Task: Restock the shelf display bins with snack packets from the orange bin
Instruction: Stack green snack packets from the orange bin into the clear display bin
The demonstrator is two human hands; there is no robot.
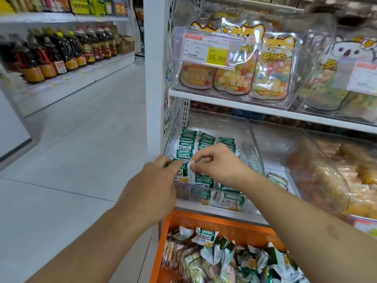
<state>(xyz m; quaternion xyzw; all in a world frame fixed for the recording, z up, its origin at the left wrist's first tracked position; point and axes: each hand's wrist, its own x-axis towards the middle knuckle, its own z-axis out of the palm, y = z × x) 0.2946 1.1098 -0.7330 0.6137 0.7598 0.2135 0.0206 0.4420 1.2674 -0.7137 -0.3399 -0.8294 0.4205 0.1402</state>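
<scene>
White shop shelving held a clear plastic display bin (253, 139) where both hands, left (155, 180) and right (216, 162), pinched one green-and-white snack packet (184, 170) above the orange bin (224, 223); a careless push could topple the neat rows.

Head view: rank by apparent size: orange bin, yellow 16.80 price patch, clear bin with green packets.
1. clear bin and orange bin: too close to call; the orange one is cropped and nearer the camera.
2. yellow price patch, clearly smallest.
</scene>
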